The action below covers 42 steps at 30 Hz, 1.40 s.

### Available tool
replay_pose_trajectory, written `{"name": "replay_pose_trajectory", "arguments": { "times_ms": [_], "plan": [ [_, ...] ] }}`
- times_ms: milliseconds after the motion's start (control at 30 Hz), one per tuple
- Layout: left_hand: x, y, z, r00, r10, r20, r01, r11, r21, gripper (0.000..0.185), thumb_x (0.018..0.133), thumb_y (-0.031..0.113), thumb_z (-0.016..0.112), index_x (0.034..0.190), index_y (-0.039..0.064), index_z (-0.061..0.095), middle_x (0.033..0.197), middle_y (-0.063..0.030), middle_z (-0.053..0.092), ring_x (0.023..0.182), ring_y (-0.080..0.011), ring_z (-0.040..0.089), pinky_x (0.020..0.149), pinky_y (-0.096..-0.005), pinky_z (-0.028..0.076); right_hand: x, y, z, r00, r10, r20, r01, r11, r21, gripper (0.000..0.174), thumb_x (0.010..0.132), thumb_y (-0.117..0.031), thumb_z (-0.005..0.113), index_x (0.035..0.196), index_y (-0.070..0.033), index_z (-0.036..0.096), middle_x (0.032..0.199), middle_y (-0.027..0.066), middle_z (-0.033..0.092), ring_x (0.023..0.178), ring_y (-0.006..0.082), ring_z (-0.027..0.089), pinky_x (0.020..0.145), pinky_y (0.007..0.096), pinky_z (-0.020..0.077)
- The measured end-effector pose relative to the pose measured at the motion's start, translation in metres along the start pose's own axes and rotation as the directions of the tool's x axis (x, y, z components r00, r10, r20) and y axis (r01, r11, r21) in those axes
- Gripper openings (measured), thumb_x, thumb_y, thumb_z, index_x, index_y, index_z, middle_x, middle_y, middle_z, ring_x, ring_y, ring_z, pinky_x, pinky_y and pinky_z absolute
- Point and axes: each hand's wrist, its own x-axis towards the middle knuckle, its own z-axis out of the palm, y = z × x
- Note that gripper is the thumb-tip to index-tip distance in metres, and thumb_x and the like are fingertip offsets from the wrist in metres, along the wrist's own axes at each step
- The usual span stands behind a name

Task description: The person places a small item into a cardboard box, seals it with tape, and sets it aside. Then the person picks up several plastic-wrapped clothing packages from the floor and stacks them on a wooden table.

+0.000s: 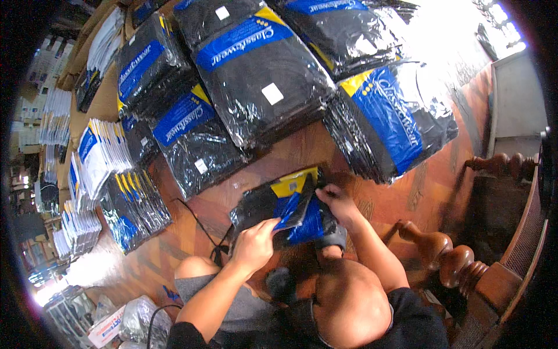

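Note:
A dark garment in a clear plastic bag with blue and yellow print point(301, 231) lies between my hands, low in front of my knees. My left hand point(253, 245) pinches the bag's loose plastic edge, which is folded up. At the bag's upper right corner is my right hand point(335, 201), its thumb and forefinger closed on the dark edge there. Just beyond, a large stack of bagged black garments point(270, 74) rises from the floor, and another bagged stack point(388, 122) leans to its right.
Packs of white garments point(109, 152) and black ones point(135, 209) stand at the left. A dark cord point(198, 220) crosses the wooden floor point(209, 205). Turned wooden furniture legs point(436, 246) are at the right. Plastic-wrapped items point(144, 320) lie at the lower left.

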Motion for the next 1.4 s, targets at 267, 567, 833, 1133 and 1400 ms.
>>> {"name": "replay_pose_trajectory", "arguments": {
  "times_ms": [267,567,833,1133,1400],
  "plan": [
    [0.037,0.12,-0.181,0.979,0.196,0.047,-0.196,0.98,-0.019,0.035,0.071,-0.011,0.054,0.1,0.004,0.066,0.089,-0.0141,0.067,0.08,-0.0354,0.067,0.072,-0.0398,0.053,0.006,0.045,-0.006,0.95,-0.312,-0.004,0.282,0.862,-0.422,0.029,0.085,-0.023,0.078,0.108,-0.009,0.067,0.103,0.0163,0.072,0.098,0.0326,0.07,0.087,0.0413,0.0532],
    [0.17,0.167,-0.218,0.732,0.669,-0.124,-0.374,0.548,0.748,0.008,0.071,0.017,0.059,0.069,0.01,0.06,0.07,-0.0056,0.059,0.081,-0.0286,0.056,0.085,-0.0429,0.036,0.014,0.049,-0.002,0.941,-0.33,-0.081,0.243,0.82,-0.518,0.031,0.084,-0.027,0.08,0.103,-0.007,0.068,0.099,0.0141,0.073,0.095,0.031,0.07,0.084,0.0405,0.0538],
    [0.294,0.157,-0.114,0.846,0.16,0.509,-0.533,0.218,0.818,0.023,0.092,0.022,0.058,0.092,0.018,0.081,0.094,-0.0038,0.079,0.094,-0.0209,0.075,0.116,-0.0453,0.031,0.011,0.049,0.003,0.928,-0.37,-0.033,0.307,0.814,-0.493,0.03,0.086,-0.027,0.078,0.105,-0.006,0.068,0.098,0.0153,0.072,0.092,0.0312,0.071,0.081,0.0407,0.0547],
    [0.302,0.118,-0.129,0.611,0.78,-0.132,-0.553,0.54,0.635,0.034,0.08,0.001,0.062,0.112,0.01,0.069,0.117,-0.0114,0.066,0.111,-0.0298,0.063,0.109,-0.0502,0.04,0.005,0.041,0.002,0.962,-0.273,-0.005,0.243,0.864,-0.441,0.031,0.087,-0.03,0.076,0.109,-0.009,0.068,0.108,0.0174,0.072,0.106,0.0374,0.068,0.09,0.0442,0.0531],
    [0.206,-0.044,-0.134,0.79,-0.346,-0.507,0.081,0.877,-0.473,0.063,0.104,0.031,0.06,0.15,-0.006,0.038,0.143,-0.0178,0.055,0.131,-0.0255,0.052,0.111,-0.0384,0.04,-0.012,0.007,-0.008,0.931,-0.313,0.186,0.355,0.896,-0.268,0.025,0.085,-0.018,0.077,0.107,-0.007,0.07,0.111,0.0107,0.071,0.105,0.026,0.067,0.098,0.0377,0.0493]
  ]
}}
